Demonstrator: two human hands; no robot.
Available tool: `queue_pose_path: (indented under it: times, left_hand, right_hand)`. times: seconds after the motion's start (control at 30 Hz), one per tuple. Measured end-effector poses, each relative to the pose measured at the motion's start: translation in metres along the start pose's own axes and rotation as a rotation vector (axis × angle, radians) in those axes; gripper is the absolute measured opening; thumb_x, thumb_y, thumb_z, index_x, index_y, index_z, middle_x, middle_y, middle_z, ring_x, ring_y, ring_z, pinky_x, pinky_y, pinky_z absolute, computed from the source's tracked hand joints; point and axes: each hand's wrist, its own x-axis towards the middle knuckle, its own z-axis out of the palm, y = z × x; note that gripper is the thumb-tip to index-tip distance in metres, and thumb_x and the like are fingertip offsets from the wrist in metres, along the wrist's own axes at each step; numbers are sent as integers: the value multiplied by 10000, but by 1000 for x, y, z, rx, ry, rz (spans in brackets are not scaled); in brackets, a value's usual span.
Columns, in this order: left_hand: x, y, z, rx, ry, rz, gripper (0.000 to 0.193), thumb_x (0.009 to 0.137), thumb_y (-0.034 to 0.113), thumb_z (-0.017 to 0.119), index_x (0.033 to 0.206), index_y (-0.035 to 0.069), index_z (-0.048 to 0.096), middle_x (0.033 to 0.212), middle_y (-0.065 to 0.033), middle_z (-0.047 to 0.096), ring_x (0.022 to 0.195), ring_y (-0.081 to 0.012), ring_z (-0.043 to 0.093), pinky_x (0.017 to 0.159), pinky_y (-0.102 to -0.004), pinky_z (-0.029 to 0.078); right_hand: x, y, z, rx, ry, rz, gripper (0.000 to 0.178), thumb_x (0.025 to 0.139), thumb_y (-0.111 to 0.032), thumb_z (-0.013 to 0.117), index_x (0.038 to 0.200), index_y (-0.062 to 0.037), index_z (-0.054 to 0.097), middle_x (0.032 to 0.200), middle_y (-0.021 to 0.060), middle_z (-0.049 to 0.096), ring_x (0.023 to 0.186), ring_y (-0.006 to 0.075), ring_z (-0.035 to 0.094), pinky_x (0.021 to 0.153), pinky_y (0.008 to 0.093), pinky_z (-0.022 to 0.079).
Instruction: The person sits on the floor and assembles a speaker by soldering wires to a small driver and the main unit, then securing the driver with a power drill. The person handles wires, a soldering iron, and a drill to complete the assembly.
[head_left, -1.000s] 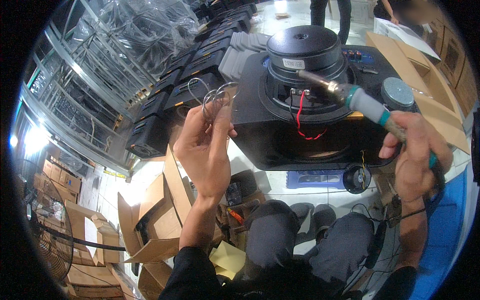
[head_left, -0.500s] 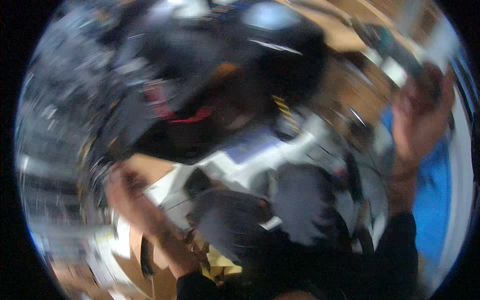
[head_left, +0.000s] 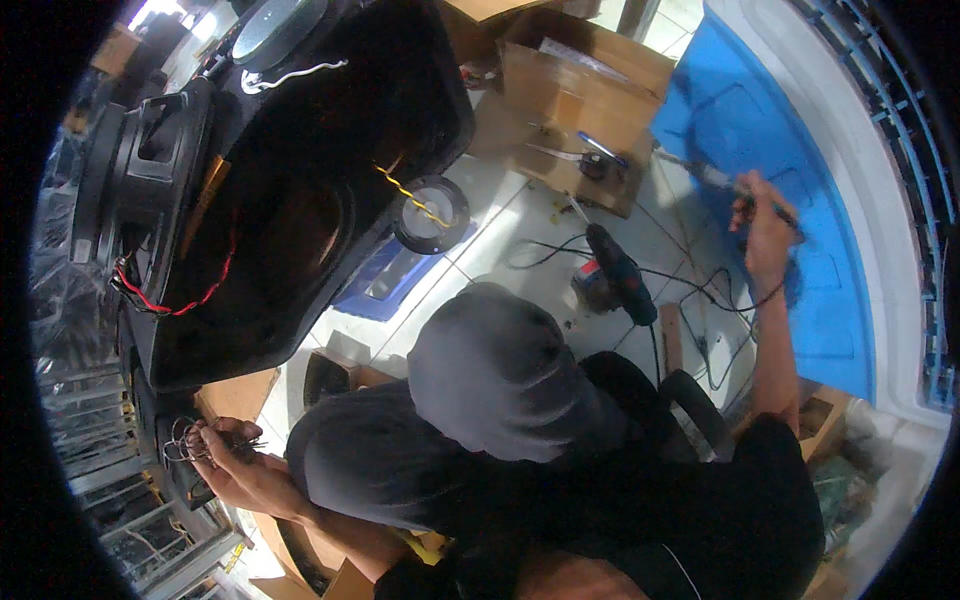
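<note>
My right hand (head_left: 768, 235) is closed round the handle of a soldering iron (head_left: 712, 178), whose tip points left over a blue plastic panel (head_left: 800, 240). Its black cord trails down toward the floor. At lower left, my left hand (head_left: 235, 470) is closed on a tangled bundle of thin wire (head_left: 182, 440), with loops sticking out past the fingers. A large black speaker cabinet (head_left: 270, 250) lies open above that hand. Red and black twisted wires (head_left: 190, 308) hang at a speaker driver (head_left: 150, 180) on its left. A yellow and black twisted wire (head_left: 400, 188) runs to a small round speaker (head_left: 440, 228).
A power drill (head_left: 622, 275) lies on the tiled floor (head_left: 510, 225) between my knees and a cardboard box (head_left: 590, 85). The box holds a pen (head_left: 602, 148) and a dark roll (head_left: 594, 166). A blue-purple flat piece (head_left: 385, 290) lies by the cabinet.
The earlier view is badly blurred. The cabinet now appears farther left, and my right hand with the iron appears lower and farther left. My left hand sits lower.
</note>
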Motion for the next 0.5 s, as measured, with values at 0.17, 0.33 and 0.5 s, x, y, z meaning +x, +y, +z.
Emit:
queue_pose_path:
  times: [0.17, 0.33, 0.5]
  left_hand:
    - [-2, 1, 2, 6, 37, -19, 176, 978, 153, 591, 1054, -6, 596, 756, -77, 609, 628, -118, 540, 576, -226, 412]
    - [-3, -3, -1, 66, 125, -5, 209, 978, 142, 586, 1097, -30, 596, 761, -89, 602, 628, -127, 541, 538, -237, 402]
    - [-4, -3, -6, 185, 148, 42, 273, 993, 180, 569, 1140, -47, 612, 892, -113, 629, 739, -159, 585, 642, -264, 461]
  right_hand:
    - [-2, 49, 41, -172, -302, -82, 320, 969, -258, 626, 977, 51, 708, 722, 53, 642, 591, 111, 580, 546, 266, 460]
    - [-2, 25, 87, -464, -548, -668, 269, 898, -180, 701, 1097, 1, 693, 921, 121, 699, 789, 221, 672, 696, 321, 514]
    - [15, 36, 78, -745, -740, -1038, 345, 864, -205, 727, 1199, -145, 667, 1055, 114, 644, 887, 301, 659, 760, 395, 556]
